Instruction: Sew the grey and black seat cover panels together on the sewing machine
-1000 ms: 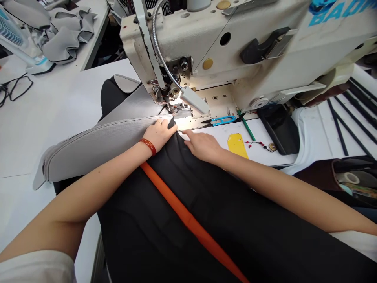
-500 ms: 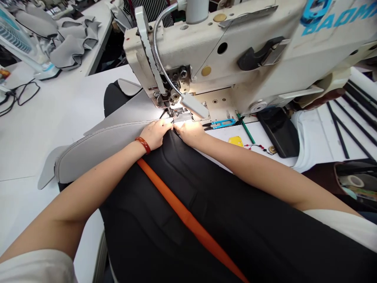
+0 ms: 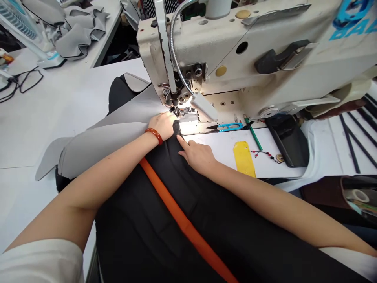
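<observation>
White laminate counter (image 3: 59, 114), spanning the left and centre of the frame; carries all items listed.

Cream-coloured industrial sewing machine (image 3: 235, 59), upper centre to upper right; blue lettering partly cut off at the upper right corner. Flexible metal gooseneck lamp (image 3: 203, 105) lit over the needle area.

Grey padded fabric panel (image 3: 112, 137), centre left, lying flat on the counter, its leading edge at the needle.

Black fabric panel (image 3: 165, 220) with an orange strip (image 3: 182, 222) running diagonally, lower centre, reaching up to the needle beside the grey panel.

Left hand (image 3: 165, 125), orange-red bangle at the wrist, fingers curled and pressing down on the seam where grey and black panels meet, just before the needle; whether it pinches the cloth cannot be told.

Right hand (image 3: 197, 155), centre, lying palm down on the edge of the black panel, fingers loosely spread, forefinger pointed toward the needle; grips nothing.

Blue-handled thread snips (image 3: 226, 126), on the machine bed right of the needle. Green pencil (image 3: 253, 133), just beside them. Yellow flat tag (image 3: 244, 158), on the counter near the right hand. Red-and-black beaded string (image 3: 265, 154), right of the tag.

Heap of loose grey fabric pieces (image 3: 76, 35), upper left, on a further counter.
</observation>
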`<state>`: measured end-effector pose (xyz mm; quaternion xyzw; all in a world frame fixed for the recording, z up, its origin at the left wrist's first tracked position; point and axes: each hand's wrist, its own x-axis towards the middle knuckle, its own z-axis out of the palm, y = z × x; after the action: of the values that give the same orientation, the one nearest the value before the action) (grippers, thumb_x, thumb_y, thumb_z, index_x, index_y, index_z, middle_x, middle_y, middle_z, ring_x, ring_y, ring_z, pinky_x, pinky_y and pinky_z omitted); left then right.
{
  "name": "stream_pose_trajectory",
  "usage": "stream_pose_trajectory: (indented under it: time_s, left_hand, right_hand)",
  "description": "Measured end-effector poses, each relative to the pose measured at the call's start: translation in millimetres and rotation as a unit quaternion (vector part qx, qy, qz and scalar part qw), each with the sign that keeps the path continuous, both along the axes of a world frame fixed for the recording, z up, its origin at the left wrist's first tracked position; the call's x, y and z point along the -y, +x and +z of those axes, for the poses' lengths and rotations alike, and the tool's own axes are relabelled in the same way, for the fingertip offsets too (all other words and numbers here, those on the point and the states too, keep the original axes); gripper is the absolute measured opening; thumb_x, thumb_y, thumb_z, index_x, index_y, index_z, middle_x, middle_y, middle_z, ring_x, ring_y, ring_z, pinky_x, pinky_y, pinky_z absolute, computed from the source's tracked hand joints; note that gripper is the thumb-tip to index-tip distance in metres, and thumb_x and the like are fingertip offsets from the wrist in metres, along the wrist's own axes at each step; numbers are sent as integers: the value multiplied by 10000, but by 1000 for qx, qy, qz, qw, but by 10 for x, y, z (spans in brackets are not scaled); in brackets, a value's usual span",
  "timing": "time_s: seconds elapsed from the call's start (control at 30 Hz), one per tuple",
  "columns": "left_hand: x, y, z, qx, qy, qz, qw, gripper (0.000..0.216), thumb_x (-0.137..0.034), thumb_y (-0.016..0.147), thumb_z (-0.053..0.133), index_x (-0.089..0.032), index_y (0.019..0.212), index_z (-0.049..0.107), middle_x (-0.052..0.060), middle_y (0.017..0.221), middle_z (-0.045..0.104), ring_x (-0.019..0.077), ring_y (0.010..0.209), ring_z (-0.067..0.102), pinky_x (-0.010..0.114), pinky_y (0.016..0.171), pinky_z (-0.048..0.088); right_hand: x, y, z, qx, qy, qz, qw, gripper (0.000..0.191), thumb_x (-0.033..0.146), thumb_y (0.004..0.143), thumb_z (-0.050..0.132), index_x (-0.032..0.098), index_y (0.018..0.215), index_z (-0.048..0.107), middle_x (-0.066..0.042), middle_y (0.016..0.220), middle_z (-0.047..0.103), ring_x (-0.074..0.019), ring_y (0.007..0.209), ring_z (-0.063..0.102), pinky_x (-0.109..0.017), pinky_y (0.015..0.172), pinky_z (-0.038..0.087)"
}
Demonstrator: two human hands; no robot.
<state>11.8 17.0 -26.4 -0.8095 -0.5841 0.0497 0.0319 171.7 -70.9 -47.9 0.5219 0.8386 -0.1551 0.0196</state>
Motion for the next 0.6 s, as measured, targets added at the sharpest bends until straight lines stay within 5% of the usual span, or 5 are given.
stream_pose_trajectory:
  time_s: [0.3,0.47,0.6]
  left_hand:
    - [-164,-46,-159,45,68,44,996,391,-104,803,456,-218,1132,633,106,1156,654,271,959,622,391,779,485]
    - [-44,-72,-140,-56,63,-74,994,406,-171,967,269,-209,1071,660,125,1096,654,261,958,596,368,718,430]
    - [63,-175,-123,-56,51,-117,990,445,-143,971,270,-223,1243,613,127,1163,641,268,1015,561,393,768,426]
  right_hand:
    - [-56,9,-45,7,-9,19,1000,506,353,1047,286,210,1532,301,-136,1104,655,-240,881,687,-314,675,469]
    - [-58,80,-13,31,-14,41,999,520,188,1018,268,192,1538,289,-156,1064,674,-253,903,695,-320,682,479]
    - [-58,134,27,38,-21,66,997,606,67,937,315,167,1534,303,-159,1024,692,-271,928,696,-331,690,487]
